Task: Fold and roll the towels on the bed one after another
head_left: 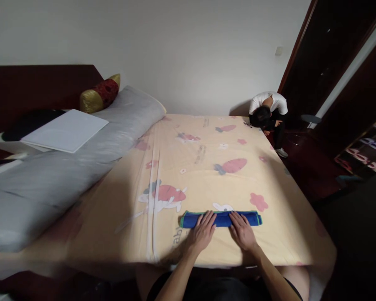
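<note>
A blue cloth (223, 219) with green edging lies folded into a long narrow strip near the front edge of the bed. My left hand (204, 230) rests flat on its left half, fingers stretched out. On the right half lies my right hand (242, 231), also flat with fingers extended. Both palms are down, and the cloth's two ends show beyond my hands. Under it spreads a yellow bed sheet (200, 184) printed with carrots, rabbits and flowers.
A grey rolled bedding bundle (90, 167) lies along the left, with a white board (65, 130) and a red-gold pillow (100, 94) on it. A person (268, 110) sits bent over at the far right corner. A stool (311, 119) and shoe rack (368, 146) stand right.
</note>
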Demonstrator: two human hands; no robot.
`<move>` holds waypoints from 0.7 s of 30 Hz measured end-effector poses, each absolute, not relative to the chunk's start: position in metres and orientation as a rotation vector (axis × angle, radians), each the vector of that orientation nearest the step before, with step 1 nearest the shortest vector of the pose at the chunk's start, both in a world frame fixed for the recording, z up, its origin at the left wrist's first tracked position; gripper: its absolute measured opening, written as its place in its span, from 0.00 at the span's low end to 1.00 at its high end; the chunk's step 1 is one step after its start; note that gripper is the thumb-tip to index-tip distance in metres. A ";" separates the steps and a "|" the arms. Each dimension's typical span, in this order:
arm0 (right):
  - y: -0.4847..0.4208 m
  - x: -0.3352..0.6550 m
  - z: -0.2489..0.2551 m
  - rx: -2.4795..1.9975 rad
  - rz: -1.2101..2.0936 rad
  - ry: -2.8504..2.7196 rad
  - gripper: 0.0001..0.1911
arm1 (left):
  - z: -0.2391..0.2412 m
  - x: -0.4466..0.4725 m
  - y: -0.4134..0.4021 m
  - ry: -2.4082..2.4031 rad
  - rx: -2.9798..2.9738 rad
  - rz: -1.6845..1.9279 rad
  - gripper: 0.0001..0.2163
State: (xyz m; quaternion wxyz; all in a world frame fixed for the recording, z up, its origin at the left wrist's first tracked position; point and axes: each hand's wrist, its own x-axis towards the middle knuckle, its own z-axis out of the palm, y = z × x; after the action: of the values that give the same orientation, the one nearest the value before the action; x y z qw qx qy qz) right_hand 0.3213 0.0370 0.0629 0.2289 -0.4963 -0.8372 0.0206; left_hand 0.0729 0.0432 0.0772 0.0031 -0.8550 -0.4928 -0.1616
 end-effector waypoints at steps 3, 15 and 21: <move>0.034 0.363 0.058 -1.484 -0.023 -2.242 0.27 | 0.078 0.031 0.043 -1.646 -2.557 -0.454 0.23; 0.036 0.381 0.047 -1.775 0.048 -2.110 0.25 | 0.074 0.015 0.050 -2.000 -2.317 -0.441 0.20; 0.044 0.391 0.051 -1.839 0.168 -2.093 0.25 | 0.082 0.012 0.057 -2.132 -2.215 -0.481 0.17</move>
State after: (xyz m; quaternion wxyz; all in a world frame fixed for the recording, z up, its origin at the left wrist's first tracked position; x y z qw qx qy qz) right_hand 0.3905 0.0440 0.0510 0.1744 -0.6489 -0.7383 0.0593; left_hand 0.0121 0.0574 0.0823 0.0148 -0.7118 -0.6849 -0.1547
